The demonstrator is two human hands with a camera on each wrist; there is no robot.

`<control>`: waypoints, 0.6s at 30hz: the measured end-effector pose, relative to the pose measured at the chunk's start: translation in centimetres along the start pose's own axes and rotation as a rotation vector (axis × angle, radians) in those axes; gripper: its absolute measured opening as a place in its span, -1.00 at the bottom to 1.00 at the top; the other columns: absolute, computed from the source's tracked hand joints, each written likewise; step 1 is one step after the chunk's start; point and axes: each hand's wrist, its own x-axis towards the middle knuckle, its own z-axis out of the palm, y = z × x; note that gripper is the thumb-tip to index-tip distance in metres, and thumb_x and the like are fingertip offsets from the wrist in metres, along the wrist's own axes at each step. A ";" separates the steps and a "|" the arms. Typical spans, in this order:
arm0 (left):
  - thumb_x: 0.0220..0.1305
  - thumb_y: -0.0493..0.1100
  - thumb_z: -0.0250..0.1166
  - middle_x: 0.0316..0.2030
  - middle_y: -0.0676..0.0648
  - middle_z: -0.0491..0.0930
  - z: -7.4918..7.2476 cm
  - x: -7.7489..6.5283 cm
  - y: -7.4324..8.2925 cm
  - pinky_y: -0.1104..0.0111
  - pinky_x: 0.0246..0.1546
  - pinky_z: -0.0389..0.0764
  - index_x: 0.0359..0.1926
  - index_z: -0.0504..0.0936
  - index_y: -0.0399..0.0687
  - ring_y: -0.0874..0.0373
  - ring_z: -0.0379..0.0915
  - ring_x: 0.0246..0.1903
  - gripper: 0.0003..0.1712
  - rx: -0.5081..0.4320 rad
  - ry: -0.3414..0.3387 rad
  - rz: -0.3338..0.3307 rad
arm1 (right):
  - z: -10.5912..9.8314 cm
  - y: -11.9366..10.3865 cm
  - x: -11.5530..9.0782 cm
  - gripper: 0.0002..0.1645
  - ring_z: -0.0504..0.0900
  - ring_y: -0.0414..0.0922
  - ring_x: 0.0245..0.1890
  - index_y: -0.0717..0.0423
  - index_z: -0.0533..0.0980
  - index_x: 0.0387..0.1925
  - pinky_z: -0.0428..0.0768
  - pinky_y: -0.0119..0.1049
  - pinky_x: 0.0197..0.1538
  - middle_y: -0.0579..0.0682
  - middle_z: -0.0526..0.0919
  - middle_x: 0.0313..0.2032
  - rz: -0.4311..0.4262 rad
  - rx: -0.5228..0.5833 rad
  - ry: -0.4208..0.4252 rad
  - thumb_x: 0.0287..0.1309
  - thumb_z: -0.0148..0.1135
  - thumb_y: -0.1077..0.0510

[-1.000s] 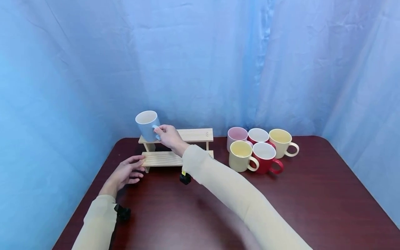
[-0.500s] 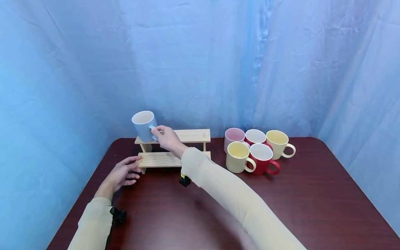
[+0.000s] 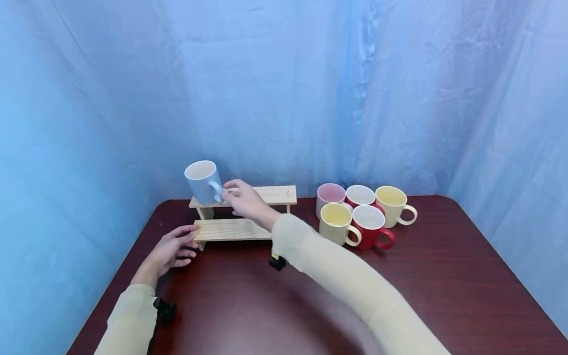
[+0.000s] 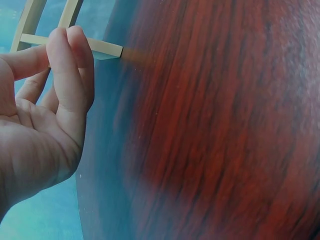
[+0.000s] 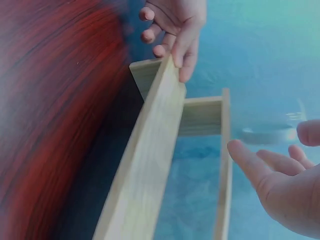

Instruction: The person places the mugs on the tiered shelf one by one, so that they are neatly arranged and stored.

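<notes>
A pale blue mug (image 3: pixel 204 185) with a white inside stands at the left end of the upper shelf of a two-tier wooden rack (image 3: pixel 235 230). Its handle points right, toward my right hand (image 3: pixel 250 201). In the right wrist view those fingers (image 5: pixel 250 160) are parted, with a gap between them and the faint, blurred mug (image 5: pixel 267 136). My left hand (image 3: pixel 168 250) grips the left end of the lower shelf. Thumb and forefinger lie against the board's end, and the other fingers hang loosely below it.
Right of the rack several mugs stand close together: a pink one (image 3: pixel 329 197), two red ones with white insides, such as the front one (image 3: pixel 368 229), and two yellow ones, such as the front one (image 3: pixel 334 227). Blue curtains (image 3: pixel 284 88) surround the dark red table (image 3: pixel 443 276).
My right hand has let go of the mug's handle and drawn back to the right. The mug, tilted before, now sits on the upper shelf. My left hand stays at the rack.
</notes>
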 end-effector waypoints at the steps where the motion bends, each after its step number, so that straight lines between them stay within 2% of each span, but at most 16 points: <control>1: 0.48 0.11 0.22 -0.18 -0.08 0.62 0.0 0.0 0.0 0.30 -0.39 0.70 0.46 0.32 0.13 0.12 0.62 -0.39 -0.37 -0.002 -0.005 0.004 | -0.6 -0.1 -0.5 -0.63 0.56 -0.02 0.23 0.05 0.43 0.25 0.61 0.05 0.12 0.13 0.58 0.22 -0.008 -0.016 -0.010 0.52 0.10 0.08; 9: 0.49 0.10 0.21 -0.20 -0.06 0.63 -1.7 -0.6 0.0 0.30 -0.40 0.70 0.48 0.29 0.12 0.12 0.62 -0.39 -0.36 0.023 0.017 0.009 | -5.3 -1.2 -4.1 -0.54 0.48 -0.07 0.32 -0.08 0.40 0.36 0.55 -0.05 0.21 0.09 0.44 0.37 -0.068 -0.121 -0.074 0.51 0.10 0.07; 14: 0.49 0.08 0.20 -0.20 -0.07 0.64 -2.1 -0.8 -0.4 0.31 -0.39 0.70 0.44 0.33 0.13 0.13 0.62 -0.40 -0.41 0.022 0.027 -0.003 | -8.4 -0.9 -6.4 -0.50 0.52 -0.05 0.29 -0.02 0.41 0.38 0.51 -0.08 0.25 0.09 0.51 0.32 -0.152 -0.231 -0.022 0.48 0.15 0.09; 18: 0.47 0.10 0.22 -0.21 -0.06 0.64 -1.7 -0.6 -0.3 0.31 -0.39 0.69 0.41 0.36 0.15 0.14 0.62 -0.40 -0.43 0.029 0.038 -0.004 | -12.3 -0.3 -9.1 -0.48 0.49 0.02 0.32 0.11 0.39 0.39 0.46 0.00 0.29 0.18 0.50 0.32 -0.202 -0.247 0.034 0.47 0.17 0.14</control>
